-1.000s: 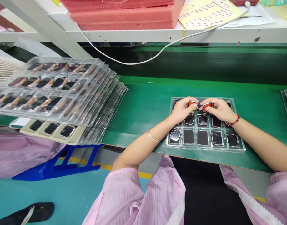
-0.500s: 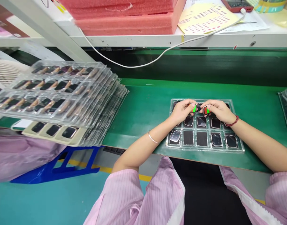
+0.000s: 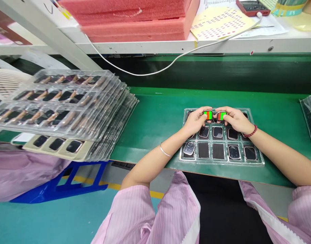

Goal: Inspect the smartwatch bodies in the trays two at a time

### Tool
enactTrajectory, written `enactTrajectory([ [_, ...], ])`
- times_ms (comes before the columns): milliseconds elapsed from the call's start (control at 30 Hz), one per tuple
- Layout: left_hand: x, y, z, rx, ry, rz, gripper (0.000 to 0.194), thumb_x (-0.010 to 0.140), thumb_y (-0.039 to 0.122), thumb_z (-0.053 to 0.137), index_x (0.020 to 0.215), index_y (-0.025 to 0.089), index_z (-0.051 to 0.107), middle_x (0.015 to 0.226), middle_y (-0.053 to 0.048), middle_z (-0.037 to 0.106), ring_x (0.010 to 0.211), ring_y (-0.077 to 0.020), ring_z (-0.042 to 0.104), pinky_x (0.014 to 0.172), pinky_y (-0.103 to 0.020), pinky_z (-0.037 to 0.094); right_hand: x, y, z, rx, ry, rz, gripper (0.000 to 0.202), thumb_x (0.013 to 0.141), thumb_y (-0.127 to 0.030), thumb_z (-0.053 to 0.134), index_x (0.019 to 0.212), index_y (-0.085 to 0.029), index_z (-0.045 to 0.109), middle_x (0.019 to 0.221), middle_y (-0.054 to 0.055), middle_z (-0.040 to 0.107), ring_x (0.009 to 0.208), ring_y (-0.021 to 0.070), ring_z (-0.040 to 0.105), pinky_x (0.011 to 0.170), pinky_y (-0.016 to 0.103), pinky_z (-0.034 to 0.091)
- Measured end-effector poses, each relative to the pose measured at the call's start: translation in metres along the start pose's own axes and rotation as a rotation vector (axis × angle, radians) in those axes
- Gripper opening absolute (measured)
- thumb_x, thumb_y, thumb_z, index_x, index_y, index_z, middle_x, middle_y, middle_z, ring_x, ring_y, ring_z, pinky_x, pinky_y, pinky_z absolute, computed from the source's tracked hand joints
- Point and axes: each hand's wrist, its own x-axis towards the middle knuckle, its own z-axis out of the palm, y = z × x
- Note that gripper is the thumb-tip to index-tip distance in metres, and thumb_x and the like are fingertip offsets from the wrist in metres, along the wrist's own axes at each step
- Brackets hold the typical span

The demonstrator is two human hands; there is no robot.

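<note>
My left hand grips a smartwatch whose lit screen shows green and red-orange blocks. A second lit smartwatch, red and green, is held in my right hand. Both watches are side by side above the back row of a clear plastic tray. In the tray's middle row lie dark-screened watches. The front row has a watch with a lit face at the left, two bare dark compartments and two more watches at the right. My hands hide part of the back row.
Tall stacked trays of watches stand at the left on the green table. More clear trays are at the right edge. A white cable hangs below the shelf, which bears red foam.
Both held watches have been turned so their screens show more fully, and their colour blocks look different. My hands stay over the tray's back row. The view has shifted slightly.
</note>
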Motion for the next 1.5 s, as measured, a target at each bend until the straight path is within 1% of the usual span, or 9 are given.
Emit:
enactTrajectory([
  [133, 0.0, -0.001, 0.001, 0.0, -0.019, 0.045, 0.043, 0.082, 0.015, 0.057, 0.125, 0.017, 0.058, 0.116, -0.01, 0.068, 0.082, -0.0148, 0.069, 0.067, -0.024, 0.055, 0.0, 0.001, 0.001, 0.007, -0.012, -0.032, 0.039, 0.084, -0.021, 0.058, 0.123, -0.021, 0.063, 0.111, 0.008, 0.073, 0.083, 0.0201, 0.07, 0.056, 0.027, 0.053],
  [300, 0.0, -0.003, 0.003, 0.003, -0.009, 0.092, 0.046, 0.077, 0.009, 0.058, 0.122, 0.016, 0.059, 0.117, -0.009, 0.066, 0.09, -0.0149, 0.067, 0.079, -0.028, 0.058, 0.0, 0.0, 0.003, 0.035, -0.016, -0.091, 0.036, 0.081, -0.02, 0.062, 0.117, -0.02, 0.063, 0.108, 0.008, 0.072, 0.083, 0.0189, 0.069, 0.074, 0.034, 0.059],
  [533, -0.002, -0.004, 0.003, 0.092, 0.009, 0.123, 0.035, 0.077, 0.014, 0.064, 0.111, 0.016, 0.064, 0.11, -0.008, 0.067, 0.085, -0.0137, 0.064, 0.076, -0.025, 0.055, -0.002, 0.0, 0.005, 0.026, -0.001, -0.107, 0.031, 0.078, -0.02, 0.067, 0.109, -0.021, 0.062, 0.094, 0.005, 0.07, 0.087, 0.021, 0.068, 0.081, 0.037, 0.056],
  [700, -0.003, -0.002, 0.004, -0.002, -0.014, 0.085, 0.025, 0.08, 0.027, 0.068, 0.101, 0.015, 0.064, 0.103, -0.006, 0.066, 0.077, -0.0118, 0.062, 0.07, -0.025, 0.055, -0.003, -0.005, 0.004, 0.005, 0.006, -0.085, 0.02, 0.079, -0.023, 0.067, 0.099, -0.021, 0.063, 0.088, 0.004, 0.071, 0.081, 0.0208, 0.067, 0.074, 0.036, 0.055],
  [867, -0.005, 0.003, 0.005, -0.016, -0.033, 0.058, 0.03, 0.083, 0.042, 0.067, 0.097, 0.015, 0.065, 0.096, -0.006, 0.067, 0.08, -0.0133, 0.063, 0.066, -0.024, 0.055, -0.004, -0.008, 0.003, -0.002, 0.012, -0.051, 0.012, 0.081, -0.026, 0.067, 0.091, -0.021, 0.064, 0.079, 0.004, 0.07, 0.069, 0.0186, 0.065, 0.061, 0.031, 0.052],
  [1033, -0.005, 0.008, 0.004, 0.001, -0.034, 0.055, 0.036, 0.085, 0.049, 0.065, 0.096, 0.015, 0.066, 0.094, -0.006, 0.069, 0.074, -0.0122, 0.065, 0.061, -0.022, 0.053, -0.005, -0.009, 0.003, 0.015, 0.015, -0.036, 0.012, 0.083, -0.03, 0.067, 0.087, -0.02, 0.065, 0.074, 0.003, 0.07, 0.064, 0.0168, 0.063, 0.059, 0.029, 0.051],
  [1233, -0.004, 0.007, 0.004, 0.015, -0.028, 0.059, 0.026, 0.084, 0.034, 0.066, 0.102, 0.015, 0.066, 0.103, -0.007, 0.07, 0.081, -0.0147, 0.067, 0.069, -0.026, 0.056, -0.004, -0.009, 0.003, 0.04, 0.0, -0.048, 0.01, 0.082, -0.026, 0.065, 0.09, -0.02, 0.065, 0.079, 0.003, 0.071, 0.068, 0.0174, 0.065, 0.062, 0.03, 0.053],
  [1333, -0.003, 0.005, 0.005, -0.011, -0.016, 0.08, 0.029, 0.08, 0.024, 0.068, 0.107, 0.016, 0.064, 0.108, -0.008, 0.069, 0.085, -0.0151, 0.067, 0.074, -0.027, 0.057, -0.003, -0.009, 0.004, 0.06, 0.003, -0.071, 0.02, 0.078, -0.02, 0.065, 0.098, -0.02, 0.064, 0.089, 0.005, 0.072, 0.078, 0.0197, 0.068, 0.072, 0.034, 0.056],
  [1500, -0.003, 0.003, 0.005, -0.023, -0.028, 0.081, 0.028, 0.079, 0.019, 0.062, 0.106, 0.015, 0.063, 0.11, -0.009, 0.068, 0.09, -0.0162, 0.066, 0.074, -0.027, 0.057, -0.002, -0.006, 0.004, 0.073, -0.009, -0.081, 0.026, 0.075, -0.015, 0.061, 0.101, -0.021, 0.063, 0.093, 0.005, 0.072, 0.085, 0.0209, 0.069, 0.079, 0.037, 0.057],
])
